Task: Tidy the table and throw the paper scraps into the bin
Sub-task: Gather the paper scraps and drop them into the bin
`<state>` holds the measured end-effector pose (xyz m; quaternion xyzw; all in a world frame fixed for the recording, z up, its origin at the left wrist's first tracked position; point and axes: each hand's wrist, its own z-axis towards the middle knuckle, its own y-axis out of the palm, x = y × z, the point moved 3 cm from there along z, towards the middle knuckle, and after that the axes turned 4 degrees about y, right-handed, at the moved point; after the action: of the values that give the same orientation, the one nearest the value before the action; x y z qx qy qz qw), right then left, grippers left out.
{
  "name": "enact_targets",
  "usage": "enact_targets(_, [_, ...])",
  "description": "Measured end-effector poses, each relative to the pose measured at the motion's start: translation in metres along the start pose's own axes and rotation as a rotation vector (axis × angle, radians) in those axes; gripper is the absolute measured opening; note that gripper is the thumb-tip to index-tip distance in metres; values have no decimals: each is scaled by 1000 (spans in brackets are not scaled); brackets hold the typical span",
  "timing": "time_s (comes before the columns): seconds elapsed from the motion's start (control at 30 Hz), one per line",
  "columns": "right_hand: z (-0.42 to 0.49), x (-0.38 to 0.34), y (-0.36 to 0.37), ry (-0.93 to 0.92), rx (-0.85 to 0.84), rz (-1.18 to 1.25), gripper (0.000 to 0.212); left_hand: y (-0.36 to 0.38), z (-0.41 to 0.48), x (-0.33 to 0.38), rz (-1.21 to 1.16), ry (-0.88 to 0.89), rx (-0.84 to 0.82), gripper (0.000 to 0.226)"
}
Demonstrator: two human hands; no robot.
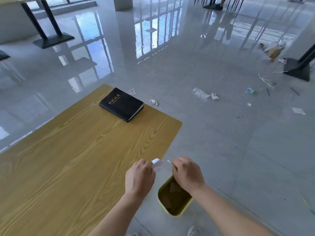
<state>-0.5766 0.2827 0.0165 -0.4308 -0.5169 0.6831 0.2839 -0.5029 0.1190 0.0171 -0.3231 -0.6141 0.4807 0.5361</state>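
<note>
My left hand (139,176) is closed on a white paper scrap (157,162) just past the right edge of the wooden table (68,159). My right hand (186,172) pinches a small white paper scrap (169,161) a little to the right of it. Both hands hover above a yellow bin (175,212) standing on the floor beside the table; paper pieces lie inside it. A black notebook (121,104) with gold lettering lies shut near the table's far corner.
Crumpled paper and plastic litter lie scattered on the glossy grey floor: scraps (153,102) by the table's far corner and more (214,96) further right. A black table base (298,68) stands at the right, another (53,40) at the far left.
</note>
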Motion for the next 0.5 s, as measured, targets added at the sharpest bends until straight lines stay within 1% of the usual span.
enact_targets(0.13, [-11, 58, 5, 42, -22, 9, 29, 30, -2, 47, -10, -8, -18, 12])
enact_targets(0.23, [-15, 95, 14, 71, -89, 18, 29, 57, -3, 70, 21, -21, -51, 18])
enact_targets(0.5, [-26, 158, 50, 113, -201, -10, 24, 116, -1, 96, 26, -47, -126, 22])
